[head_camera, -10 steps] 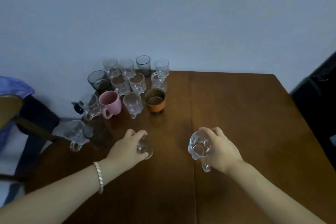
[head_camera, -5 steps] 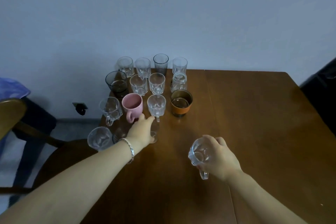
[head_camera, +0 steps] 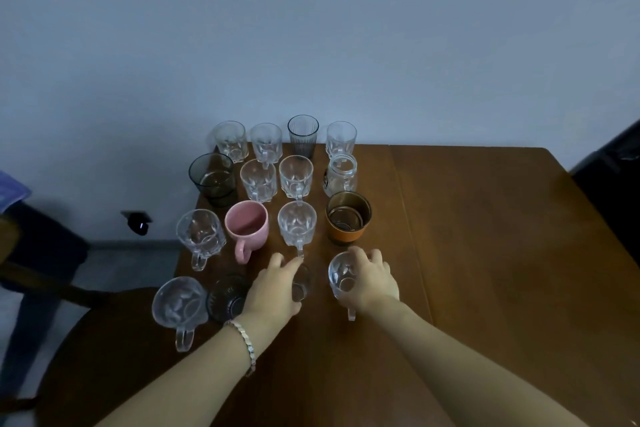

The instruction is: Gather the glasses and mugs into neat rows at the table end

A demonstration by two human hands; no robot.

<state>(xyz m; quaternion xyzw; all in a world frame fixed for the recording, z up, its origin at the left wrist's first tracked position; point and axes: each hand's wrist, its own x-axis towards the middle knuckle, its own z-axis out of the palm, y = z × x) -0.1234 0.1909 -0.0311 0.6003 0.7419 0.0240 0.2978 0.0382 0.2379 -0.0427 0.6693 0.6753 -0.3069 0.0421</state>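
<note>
Several glasses and mugs stand in rows at the far left end of the brown table (head_camera: pixel 485 253). A pink mug (head_camera: pixel 246 226) and an orange-banded glass (head_camera: pixel 348 218) sit in the third row. My left hand (head_camera: pixel 275 291) grips a small clear glass (head_camera: pixel 300 282) in the nearest row, beside a dark glass (head_camera: pixel 225 296) and a clear handled mug (head_camera: pixel 178 305). My right hand (head_camera: pixel 372 282) holds a clear handled mug (head_camera: pixel 343 276) just in front of the orange-banded glass, low at the table; contact with the surface is unclear.
A pale wall runs behind the table's far edge. A dark chair (head_camera: pixel 41 253) stands at the left below the table edge. A black object (head_camera: pixel 616 163) borders the table's right side.
Both hands moved forward toward the rows. My left hand slid its small glass into the nearest row. My right hand carried its handled mug up beside it, before the orange-banded glass.
</note>
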